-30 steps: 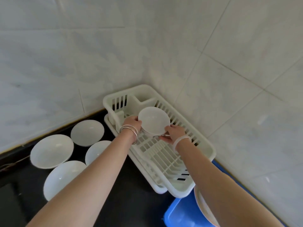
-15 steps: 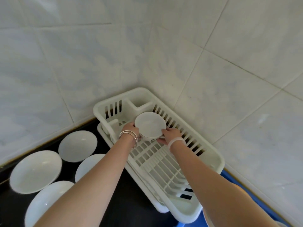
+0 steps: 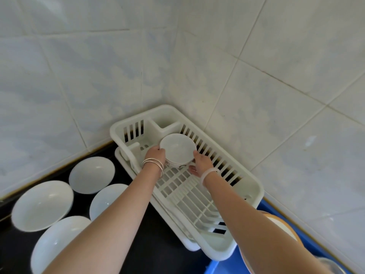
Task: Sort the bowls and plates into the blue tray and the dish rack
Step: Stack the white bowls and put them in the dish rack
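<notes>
A small white bowl (image 3: 177, 149) with a dark pattern on its side is held over the far end of the white dish rack (image 3: 254, 186), which sits in the tiled corner. My left hand (image 3: 155, 156) grips its left rim and my right hand (image 3: 201, 164) grips its right side from below. Several white plates (image 3: 91, 175) lie on the black counter to the left. A corner of the blue tray (image 3: 214, 265) shows at the bottom right, with an orange-rimmed plate (image 3: 284, 224) in it, mostly hidden by my right arm.
Tiled walls close off the corner behind and to the right of the rack. The rack's cutlery compartment (image 3: 167, 119) lies just beyond the bowl. A drip tray (image 3: 189, 245) sticks out under the rack's near edge. Black counter (image 3: 158, 244) shows between the plates and the rack.
Both hands have carried the bowl a little farther toward the rack's far end and lower into it. The camera view has shifted, so the plates sit farther left.
</notes>
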{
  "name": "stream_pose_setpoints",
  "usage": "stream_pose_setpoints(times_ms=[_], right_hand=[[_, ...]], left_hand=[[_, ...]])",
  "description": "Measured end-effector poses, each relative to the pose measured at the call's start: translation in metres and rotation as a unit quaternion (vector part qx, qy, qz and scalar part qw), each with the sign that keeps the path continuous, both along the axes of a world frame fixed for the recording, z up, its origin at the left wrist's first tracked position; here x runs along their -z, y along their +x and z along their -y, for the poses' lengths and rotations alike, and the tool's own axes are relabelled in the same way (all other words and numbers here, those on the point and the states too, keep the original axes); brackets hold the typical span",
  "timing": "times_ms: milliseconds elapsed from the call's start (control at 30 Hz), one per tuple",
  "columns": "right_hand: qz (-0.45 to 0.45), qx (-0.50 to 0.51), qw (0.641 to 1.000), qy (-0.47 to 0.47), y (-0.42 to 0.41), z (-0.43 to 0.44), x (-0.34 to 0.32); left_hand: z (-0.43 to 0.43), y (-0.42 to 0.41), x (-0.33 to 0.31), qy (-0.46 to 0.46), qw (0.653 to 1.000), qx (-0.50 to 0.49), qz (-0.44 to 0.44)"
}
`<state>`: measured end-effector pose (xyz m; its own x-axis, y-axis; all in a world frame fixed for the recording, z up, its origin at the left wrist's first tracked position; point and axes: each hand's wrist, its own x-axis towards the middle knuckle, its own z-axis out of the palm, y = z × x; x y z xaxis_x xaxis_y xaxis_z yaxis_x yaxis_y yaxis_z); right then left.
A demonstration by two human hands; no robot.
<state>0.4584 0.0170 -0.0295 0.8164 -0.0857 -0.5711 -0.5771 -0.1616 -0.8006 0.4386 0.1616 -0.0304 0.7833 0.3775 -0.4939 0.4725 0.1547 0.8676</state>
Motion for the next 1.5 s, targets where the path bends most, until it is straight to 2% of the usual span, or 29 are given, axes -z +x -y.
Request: stream_pose_setpoints(times_ms=[200, 333, 433, 533, 600, 667, 767, 867, 967, 1067, 1300, 1500], right_hand=[[0.038, -0.042, 0.996, -0.075, -0.013, 0.008, -0.011], [0.096, -0.064, 0.993, -0.033, -0.048, 0.005, -0.034], [0.137, -0.099, 0.985, -0.022, -0.084, -0.008, -0.049], [0.143, -0.144, 0.979, -0.021, -0.120, -0.025, -0.057], [0.143, -0.184, 0.971, -0.046, -0.143, -0.036, -0.056], [0.175, -0.224, 0.952, -0.117, -0.160, -0.046, -0.051], [0.234, -0.217, 0.930, -0.179, -0.177, -0.060, -0.044], [0.202, -0.213, 0.935, -0.201, -0.184, -0.073, -0.029], [0.114, -0.253, 0.924, -0.263, -0.186, -0.085, -0.008], [0.048, -0.257, 0.933, -0.248, -0.183, -0.097, 0.014], [-0.036, -0.163, 0.978, -0.123, -0.167, -0.121, 0.036], [0.022, -0.119, 0.987, -0.107, -0.171, -0.118, 0.026]], left_hand=[[-0.004, -0.017, -0.004, 0.063, 0.996, 0.055, 0.013], [-0.013, -0.058, -0.027, 0.092, 0.992, 0.048, 0.067], [-0.024, -0.099, -0.038, 0.136, 0.986, 0.066, 0.072], [-0.039, -0.145, -0.039, 0.166, 0.982, 0.039, 0.078], [-0.049, -0.175, -0.036, 0.193, 0.979, 0.016, 0.061], [-0.059, -0.204, -0.028, 0.204, 0.978, -0.010, 0.037], [-0.074, -0.239, -0.011, 0.225, 0.974, -0.030, -0.007], [-0.087, -0.265, 0.007, 0.263, 0.961, -0.053, -0.064], [-0.095, -0.284, 0.021, 0.290, 0.950, -0.094, -0.068], [-0.102, -0.295, 0.034, 0.308, 0.942, -0.110, -0.080], [-0.110, -0.304, 0.051, 0.158, 0.968, -0.180, -0.072], [-0.118, -0.308, 0.056, 0.126, 0.975, -0.177, -0.044]])
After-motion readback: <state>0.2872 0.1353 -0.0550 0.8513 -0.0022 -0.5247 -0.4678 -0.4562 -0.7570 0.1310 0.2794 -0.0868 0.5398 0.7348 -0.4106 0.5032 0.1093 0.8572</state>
